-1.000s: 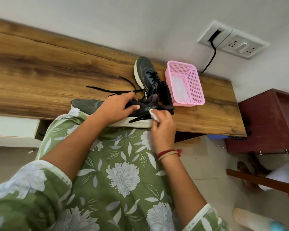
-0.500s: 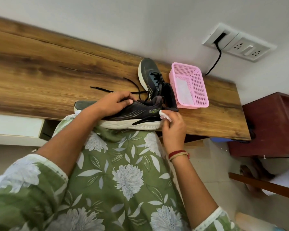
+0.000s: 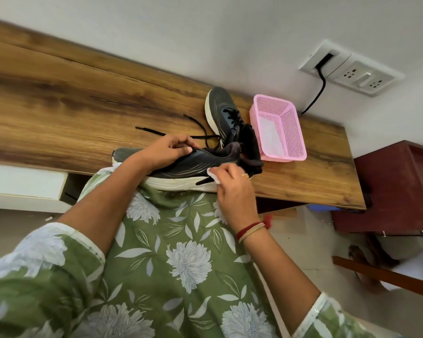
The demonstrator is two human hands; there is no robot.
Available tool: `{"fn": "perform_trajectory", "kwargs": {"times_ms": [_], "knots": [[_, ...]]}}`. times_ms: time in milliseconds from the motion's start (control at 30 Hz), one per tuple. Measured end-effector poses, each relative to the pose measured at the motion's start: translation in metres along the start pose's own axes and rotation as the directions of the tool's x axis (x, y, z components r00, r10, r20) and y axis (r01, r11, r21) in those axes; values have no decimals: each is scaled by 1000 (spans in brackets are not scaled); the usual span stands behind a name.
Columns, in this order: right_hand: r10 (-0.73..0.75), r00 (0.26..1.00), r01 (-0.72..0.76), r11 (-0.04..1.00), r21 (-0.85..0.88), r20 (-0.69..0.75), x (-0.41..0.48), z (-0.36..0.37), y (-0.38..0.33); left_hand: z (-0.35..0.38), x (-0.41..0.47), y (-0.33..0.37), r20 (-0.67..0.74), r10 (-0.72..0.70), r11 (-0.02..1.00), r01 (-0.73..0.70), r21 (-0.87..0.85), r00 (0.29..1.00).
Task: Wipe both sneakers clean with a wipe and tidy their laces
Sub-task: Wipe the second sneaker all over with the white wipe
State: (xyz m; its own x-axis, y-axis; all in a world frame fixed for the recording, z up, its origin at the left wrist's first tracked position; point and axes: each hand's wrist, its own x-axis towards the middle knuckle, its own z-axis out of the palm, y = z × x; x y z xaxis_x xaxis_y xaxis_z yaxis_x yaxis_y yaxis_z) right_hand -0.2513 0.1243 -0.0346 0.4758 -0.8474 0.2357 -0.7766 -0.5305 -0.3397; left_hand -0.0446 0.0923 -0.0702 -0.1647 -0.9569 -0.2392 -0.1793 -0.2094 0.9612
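Observation:
A dark grey sneaker with a white sole (image 3: 181, 167) lies along the near edge of the wooden desk (image 3: 59, 106), its side turned toward me. My left hand (image 3: 166, 150) grips its top near the lace holes, fingers curled over the upper. My right hand (image 3: 230, 181) pinches a small white wipe (image 3: 213, 175) against the sneaker's side close to the heel. The second sneaker (image 3: 222, 111) stands behind it, toe toward the wall. Loose black laces (image 3: 181, 132) trail across the desk.
A pink mesh basket (image 3: 279, 128) with white wipes inside stands right of the sneakers. On the wall above, a socket panel (image 3: 352, 67) has a black cable hanging from it. A dark red cabinet (image 3: 388, 186) stands to the right, past the desk's edge.
My left hand has shifted from lying over the sneaker's side to gripping its top. My right hand with the wipe slid along the side near the heel. The view moved a little.

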Motion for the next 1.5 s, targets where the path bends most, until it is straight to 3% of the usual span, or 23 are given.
{"fn": "perform_trajectory", "kwargs": {"times_ms": [100,200,233,300,333,467,567,700,833,1000,1133,1233,1300,1400,1500], "knots": [[149,984,-149,989,7,-97,8,0,0,0,-1,1,-7,-7,1000,6,-3,1000],[-55,998,55,995,-80,6,3,2,-12,0,-1,-1,-9,-10,1000,10,-28,1000],[-44,999,44,995,-90,-5,6,0,-7,0,-2,-1,-5,-12,999,12,-31,1000],[126,988,-131,990,-47,-94,16,-2,1,0,-2,-2,-3,-10,999,10,-31,1000],[140,985,-144,989,-35,-101,20,-3,-1,1,-3,-3,-5,-6,999,6,-34,1000],[-148,985,160,975,-155,86,27,3,-19,3,-7,-1,32,9,1000,-8,-29,999],[-52,998,57,984,-169,33,42,2,-13,3,-11,1,58,9,993,-16,115,998],[97,995,-102,980,-169,-34,46,3,-19,6,-12,2,-18,56,965,-49,258,998],[-124,988,144,958,-247,95,37,5,-26,6,-13,2,-24,70,971,-63,230,997],[89,996,-93,974,-205,-31,45,-1,-16,6,-14,3,-35,46,969,-36,245,998],[-108,985,137,965,-226,136,35,0,-19,6,-14,3,-24,49,973,-43,226,998],[167,986,-164,970,-179,3,49,-12,0,7,-14,5,-40,32,966,-21,259,999],[319,945,-321,947,-16,-72,52,-22,9,6,-15,4,-35,34,967,-24,255,999],[396,904,-353,903,245,-157,41,-33,10,3,-16,3,-11,24,967,-21,253,1000],[437,894,-407,885,228,-101,30,-26,10,5,-15,6,-4,9,961,-8,275,1000]]}}
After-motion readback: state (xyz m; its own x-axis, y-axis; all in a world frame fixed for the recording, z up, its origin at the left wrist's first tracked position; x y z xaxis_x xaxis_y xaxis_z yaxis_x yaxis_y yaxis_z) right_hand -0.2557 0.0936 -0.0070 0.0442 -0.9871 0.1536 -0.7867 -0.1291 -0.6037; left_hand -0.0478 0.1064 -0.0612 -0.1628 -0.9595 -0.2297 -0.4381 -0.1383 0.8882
